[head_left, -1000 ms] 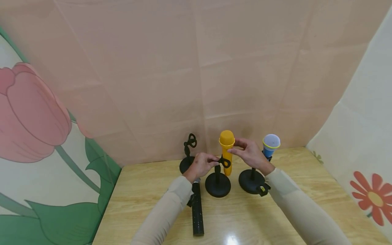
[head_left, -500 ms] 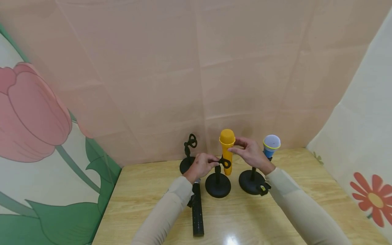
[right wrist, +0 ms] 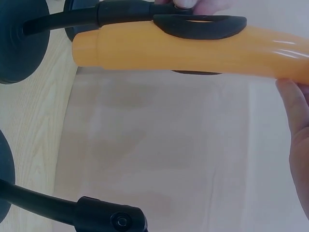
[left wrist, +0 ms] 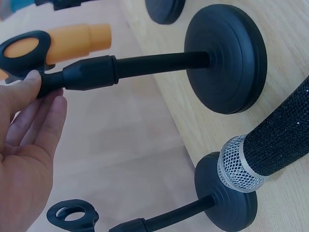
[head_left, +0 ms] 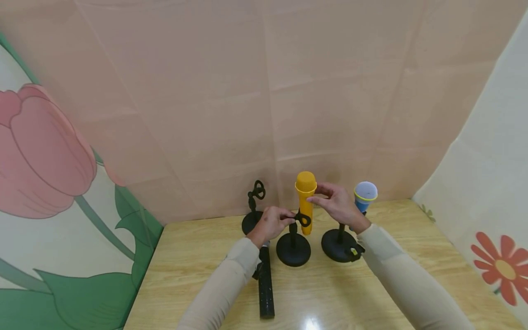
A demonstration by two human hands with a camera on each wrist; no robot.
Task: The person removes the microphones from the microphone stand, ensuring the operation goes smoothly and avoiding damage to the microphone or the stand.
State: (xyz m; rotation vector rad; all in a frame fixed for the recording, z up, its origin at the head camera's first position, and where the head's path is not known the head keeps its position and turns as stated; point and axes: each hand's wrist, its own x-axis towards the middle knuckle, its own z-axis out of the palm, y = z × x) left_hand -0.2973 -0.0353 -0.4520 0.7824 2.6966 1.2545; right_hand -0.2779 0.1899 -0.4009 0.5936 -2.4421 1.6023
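Note:
With thumb and fingers, my left hand pinches the neck of the middle black microphone stand, just below its clip ring. A yellow toy microphone stands upright at that clip, head up. My right hand holds it between thumb and fingers just under the head. In the right wrist view, dark parts of the clip show on both sides of the yellow body, whose lower end sticks out past the ring toward the base.
Right of the middle stand, another stand bears a blue and white microphone. A third stand with a bare clip is at the back left. A black microphone with a silver head lies on the wooden table, near my left forearm.
The yellow microphone has risen very slightly with my right hand. My left hand keeps its grip on the stand's neck, and everything else stays put.

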